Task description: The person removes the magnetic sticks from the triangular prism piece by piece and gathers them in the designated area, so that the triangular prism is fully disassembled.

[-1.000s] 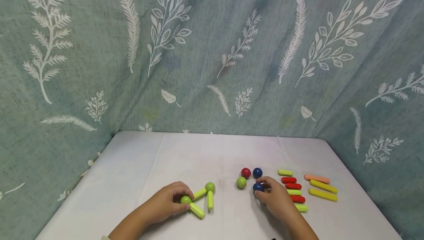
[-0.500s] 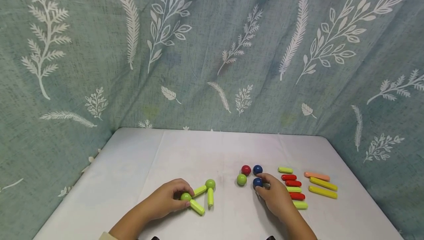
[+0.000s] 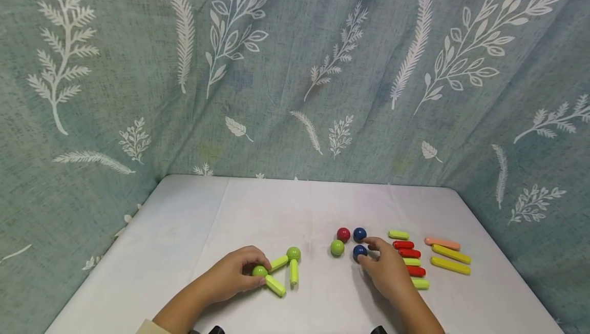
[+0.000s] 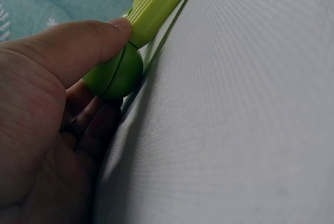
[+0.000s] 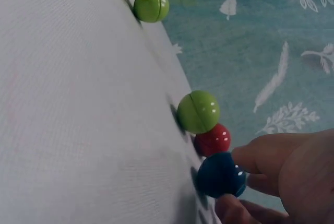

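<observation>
My left hand [image 3: 237,275] pinches a green ball [image 4: 114,73] with two light-green rods joined to it. The near rod [image 3: 275,286] points toward the front right. The other rod [image 3: 279,263] leads to a second green ball [image 3: 293,253], from which a third rod [image 3: 294,272] hangs toward the front. In the left wrist view, the thumb lies where ball and rod meet. My right hand [image 3: 387,267] is at a dark blue ball [image 3: 360,253], thumb against its side and fingers spread loosely around it. This ball sits on the white table [image 3: 193,221].
A second blue ball [image 3: 359,234], a red ball [image 3: 343,234] and a loose green ball [image 3: 337,248] cluster beside the right hand. Further right lie red rods [image 3: 409,253], light-green rods [image 3: 398,234], two yellow rods [image 3: 450,265] and an orange one [image 3: 442,244]. Patterned cloth [image 3: 276,67] hangs behind.
My right hand's fingers have loosened and drawn slightly right, away from the blue ball, which stays in place. The left hand keeps its pinch. The head view has tilted slightly downward.
</observation>
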